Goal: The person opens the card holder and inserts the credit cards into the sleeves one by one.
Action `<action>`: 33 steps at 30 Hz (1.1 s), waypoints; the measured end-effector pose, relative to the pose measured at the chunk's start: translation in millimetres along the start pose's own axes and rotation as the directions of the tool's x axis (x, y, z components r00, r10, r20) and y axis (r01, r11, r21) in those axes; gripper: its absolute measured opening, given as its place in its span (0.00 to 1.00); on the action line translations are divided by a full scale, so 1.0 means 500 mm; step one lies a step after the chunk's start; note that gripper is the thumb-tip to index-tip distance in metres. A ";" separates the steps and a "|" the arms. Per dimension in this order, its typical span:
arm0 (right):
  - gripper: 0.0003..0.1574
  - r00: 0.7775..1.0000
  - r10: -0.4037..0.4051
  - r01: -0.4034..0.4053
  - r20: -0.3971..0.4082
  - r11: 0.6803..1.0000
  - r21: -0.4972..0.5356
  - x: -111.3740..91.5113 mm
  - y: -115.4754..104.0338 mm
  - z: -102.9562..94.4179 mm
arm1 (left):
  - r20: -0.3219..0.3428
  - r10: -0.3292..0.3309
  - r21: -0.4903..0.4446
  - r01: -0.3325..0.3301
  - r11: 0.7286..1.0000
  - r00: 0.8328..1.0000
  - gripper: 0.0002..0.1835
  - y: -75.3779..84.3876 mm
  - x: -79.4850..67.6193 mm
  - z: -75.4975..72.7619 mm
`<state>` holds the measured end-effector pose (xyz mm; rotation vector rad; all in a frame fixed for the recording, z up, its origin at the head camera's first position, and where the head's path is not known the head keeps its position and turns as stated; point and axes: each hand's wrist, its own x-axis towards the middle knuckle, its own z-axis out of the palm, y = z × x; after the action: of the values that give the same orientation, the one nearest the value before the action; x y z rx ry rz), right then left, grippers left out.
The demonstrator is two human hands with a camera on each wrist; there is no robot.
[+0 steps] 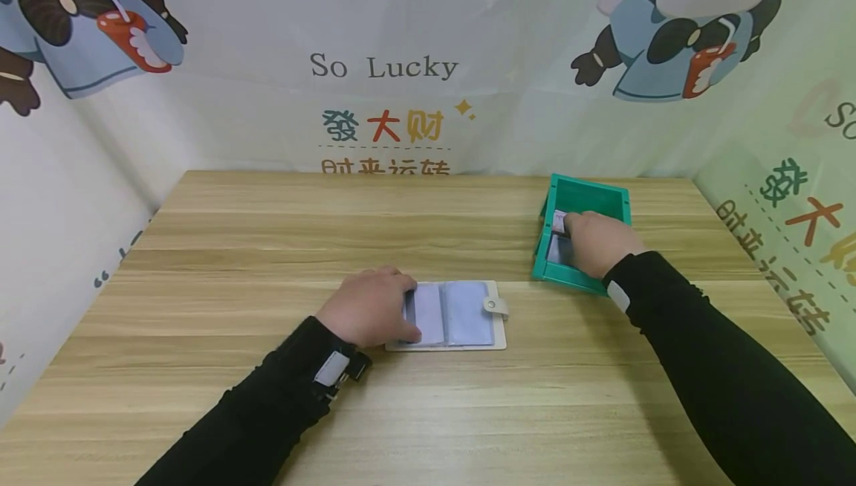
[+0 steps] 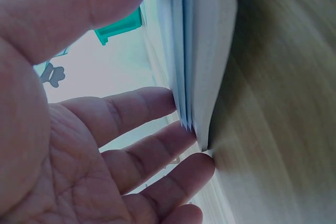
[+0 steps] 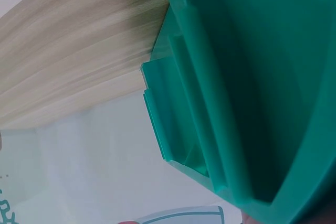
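Observation:
A small open card album (image 1: 469,315) with clear sleeves and a snap tab lies on the table. My left hand (image 1: 371,308) holds its left end, thumb at the near edge and fingers toward the far edge. In the left wrist view the fingertips touch the edge of the album's pages (image 2: 184,51). My right hand (image 1: 602,242) reaches into a green plastic bin (image 1: 588,192), its fingers bent down beside some picture cards (image 1: 558,250). Its fingertips are hidden, so whether they pinch a card does not show.
The wooden table (image 1: 267,226) ends at a printed cloth backdrop (image 1: 388,10). The bin stands near the far right edge of the table, and its green wall (image 3: 210,103) fills much of the right wrist view.

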<state>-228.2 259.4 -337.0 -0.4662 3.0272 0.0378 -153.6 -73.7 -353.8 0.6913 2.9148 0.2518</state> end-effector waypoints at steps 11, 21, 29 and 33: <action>0.16 1.000 0.007 -0.007 -0.017 1.000 0.012 -0.003 -0.001 0.001 | 0.002 0.007 0.001 -0.007 1.000 1.000 0.38 -0.002 0.002 0.003; 0.09 1.000 -0.013 0.016 -0.023 0.984 0.179 -0.015 0.009 -0.019 | 0.003 0.005 0.001 -0.005 1.000 1.000 0.38 -0.002 0.001 0.001; 0.07 0.996 -0.040 0.060 -0.081 0.963 0.263 -0.036 0.020 -0.049 | 0.004 0.003 0.001 -0.003 1.000 1.000 0.38 -0.001 0.000 0.000; 0.07 0.993 0.002 0.036 -0.121 0.952 0.305 -0.048 0.021 -0.063 | 0.005 0.003 -0.001 -0.003 1.000 1.000 0.38 0.000 0.000 -0.001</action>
<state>-211.0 275.3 -303.5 -0.4801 3.0620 -0.4719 -153.7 -73.9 -353.4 0.6947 2.9097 0.2510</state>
